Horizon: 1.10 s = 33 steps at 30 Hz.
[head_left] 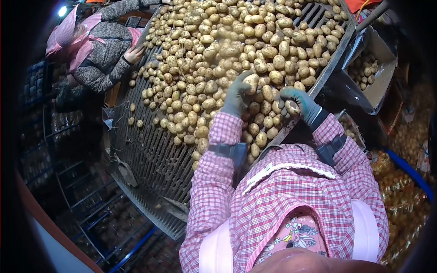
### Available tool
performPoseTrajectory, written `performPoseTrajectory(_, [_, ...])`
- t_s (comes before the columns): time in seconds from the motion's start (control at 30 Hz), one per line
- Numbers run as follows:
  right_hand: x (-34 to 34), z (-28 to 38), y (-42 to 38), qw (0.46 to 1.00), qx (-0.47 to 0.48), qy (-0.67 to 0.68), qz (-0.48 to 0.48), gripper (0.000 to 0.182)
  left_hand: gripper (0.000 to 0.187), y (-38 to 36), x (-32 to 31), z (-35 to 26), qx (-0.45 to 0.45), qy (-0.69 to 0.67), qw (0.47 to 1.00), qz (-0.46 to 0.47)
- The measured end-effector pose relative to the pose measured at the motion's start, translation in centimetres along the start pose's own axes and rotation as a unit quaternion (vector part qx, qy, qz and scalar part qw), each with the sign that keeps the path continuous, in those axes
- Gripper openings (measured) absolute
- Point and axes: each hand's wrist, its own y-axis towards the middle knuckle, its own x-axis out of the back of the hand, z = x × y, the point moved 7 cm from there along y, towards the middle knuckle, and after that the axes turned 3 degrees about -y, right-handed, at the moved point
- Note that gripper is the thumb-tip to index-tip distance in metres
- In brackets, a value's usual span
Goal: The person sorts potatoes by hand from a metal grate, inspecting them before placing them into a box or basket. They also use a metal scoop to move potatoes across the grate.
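Many yellow-brown potatoes lie heaped over a slatted sorting table. My left hand, in a grey-green glove, has its fingers around a potato near the middle of the heap. To its right, by the table's metal edge, my right hand in a similar teal-grey glove holds another potato at its fingertips. More potatoes lie between and under both hands.
A co-worker in a grey jacket and pink headscarf leans at the table's left side, one hand at its edge. An open box with potatoes stands right of the table. Filled net sacks lie lower right.
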Motion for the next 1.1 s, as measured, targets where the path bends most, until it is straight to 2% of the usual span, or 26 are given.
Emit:
performPoseTrajectory(0.03, [-0.5,0.1,-0.2,0.993,-0.081,0.086,-0.012,0.026,0.067,-0.9,-0.4,0.3,0.007,-0.016,1.0,0.015])
performPoseTrajectory(0.07, [-0.8,-0.9,0.2,0.968,-0.121,0.215,0.04,0.032,0.067,-1.5,-0.6,0.5,0.013,-0.033,0.999,0.031])
performPoseTrajectory(0.1, [-1.2,-1.4,0.6,0.969,-0.129,0.204,0.05,0.036,0.068,-1.8,-0.9,0.8,0.018,-0.05,0.997,0.047])
performPoseTrajectory(0.13, [-1.9,-2.0,0.8,0.969,-0.137,0.194,0.059,0.04,0.071,-1.9,-0.8,1.8,0.024,0.0,0.998,0.063])
performPoseTrajectory(0.17, [-2.7,-2.6,1.0,0.97,-0.146,0.184,0.066,0.046,0.068,-2.0,-0.8,3.2,0.042,0.113,0.99,0.077])
performPoseTrajectory(0.2, [-2.7,-2.7,1.1,0.99,-0.068,0.123,0.002,0.044,0.065,-2.3,-0.5,3.6,0.003,0.16,0.983,0.085])
performPoseTrajectory(0.27, [-3.5,-2.7,0.9,0.986,-0.087,0.133,-0.054,0.04,0.057,-4.5,-2.1,3.0,-0.03,0.218,0.972,0.082])
performPoseTrajectory(0.3, [-4.0,-2.8,0.7,0.961,-0.183,0.205,-0.042,0.038,0.052,-5.8,-2.9,2.1,-0.027,0.23,0.97,0.071])
performPoseTrajectory(0.33, [-4.6,-1.8,0.4,0.962,-0.168,0.211,-0.051,0.039,0.049,-6.7,-3.4,1.1,-0.025,0.244,0.968,0.058])
performPoseTrajectory(0.43, [-5.6,-0.6,-0.1,0.968,-0.118,0.21,-0.064,0.041,0.049,-6.6,0.2,1.6,-0.03,0.166,0.986,-0.01])
performPoseTrajectory(0.5, [-4.6,-1.5,-0.4,0.977,-0.085,0.182,-0.066,0.058,0.046,-6.8,2.3,2.1,-0.031,0.131,0.991,-0.021])
performPoseTrajectory(0.57, [-4.1,-1.8,-0.9,0.964,-0.126,0.189,-0.137,0.047,0.045,-7.5,2.9,2.4,-0.023,0.14,0.99,-0.015])
performPoseTrajectory(0.6, [-2.4,-4.4,-0.3,0.971,-0.112,0.162,-0.135,0.045,0.044,-7.8,2.8,2.5,-0.018,0.159,0.987,-0.011])
performPoseTrajectory(0.7, [-3.3,-2.5,-1.7,0.962,-0.097,0.191,-0.169,0.045,0.043,-7.5,4.7,3.7,-0.027,0.178,0.984,0.014])
performPoseTrajectory(0.77, [-2.5,-3.5,-1.9,0.956,-0.114,0.201,-0.18,0.043,0.043,-7.9,5.1,3.8,-0.007,0.166,0.986,-0.015])
performPoseTrajectory(0.8, [-1.9,-2.9,-1.5,0.969,-0.054,0.167,-0.173,0.04,0.043,-8.1,5.4,3.8,0.002,0.16,0.987,-0.031])
performPoseTrajectory(0.83, [-0.9,-3.1,-1.0,0.977,-0.042,0.151,-0.146,0.045,0.042,-7.9,5.6,3.4,-0.01,0.186,0.982,-0.029])
performPoseTrajectory(0.87, [1.1,-2.5,-0.7,0.979,0.001,0.027,-0.202,0.05,0.042,-7.7,5.9,3.0,-0.021,0.212,0.977,-0.029])
performPoseTrajectory(0.9, [2.4,-2.8,-0.7,0.974,-0.001,0.035,-0.223,0.056,0.042,-7.5,6.2,2.7,-0.031,0.237,0.971,-0.029])
performPoseTrajectory(0.93, [3.3,-2.7,-0.8,0.969,-0.003,0.043,-0.243,0.062,0.039,-7.7,5.8,1.9,-0.032,0.194,0.979,-0.051])
performPoseTrajectory(0.97, [2.5,-0.5,-1.4,0.964,-0.026,0.089,-0.249,0.055,0.038,-7.1,6.1,1.3,-0.057,0.223,0.972,-0.045])
performPoseTrajectory(1.03, [5.1,0.5,-1.0,0.958,0.058,-0.004,-0.282,0.049,0.037,-5.1,7.0,-0.2,-0.106,0.282,0.953,-0.031])
performPoseTrajectory(1.07, [5.8,0.8,-0.6,0.961,0.064,0.005,-0.268,0.043,0.035,-5.1,5.0,-2.3,-0.224,0.455,0.862,0.003])
performPoseTrajectory(1.1, [6.3,0.7,-0.4,0.966,0.062,0.034,-0.25,0.043,0.036,-4.0,4.8,-2.6,-0.185,0.417,0.89,-0.018])
